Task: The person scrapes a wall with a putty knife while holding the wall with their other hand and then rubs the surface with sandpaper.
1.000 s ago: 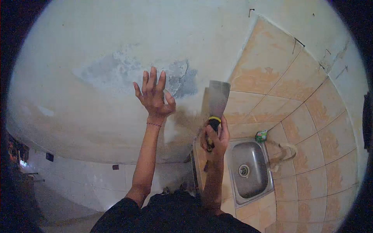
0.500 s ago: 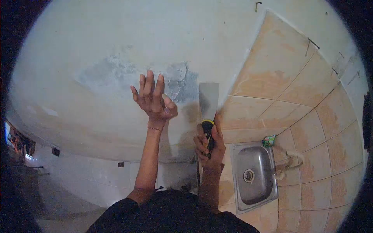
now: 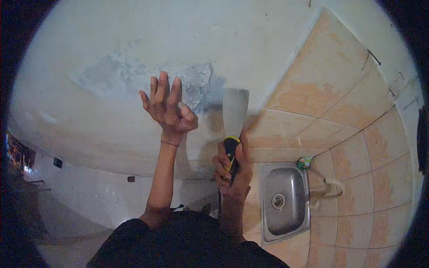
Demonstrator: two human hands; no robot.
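Observation:
Fingers spread and pointing up, my left hand [image 3: 166, 105] is empty in front of the wall [image 3: 147, 27], overlapping the lower edge of a grey, peeling patch [image 3: 195, 82]. A thin cord circles that wrist. My right hand [image 3: 233, 172] is wrapped round the black and yellow handle of a putty knife [image 3: 235, 110]. Its broad metal blade points upward, just right of the peeling patch and left of the tiled section. Part of the handle is hidden by my fingers.
A steel sink [image 3: 262, 201] is set in the tiled counter at lower right, with a small green packet [image 3: 304, 162] at its far corner and a pale tap [image 3: 333, 187] beside it. Orange-beige tiles [image 3: 353, 187] cover the right wall. Nails [image 3: 374, 57] stick out higher up.
The putty knife has turned, so its blade face shows brighter and wider. Both hands, like the wall and sink, sit somewhat further left in view. My grip on the handle stays.

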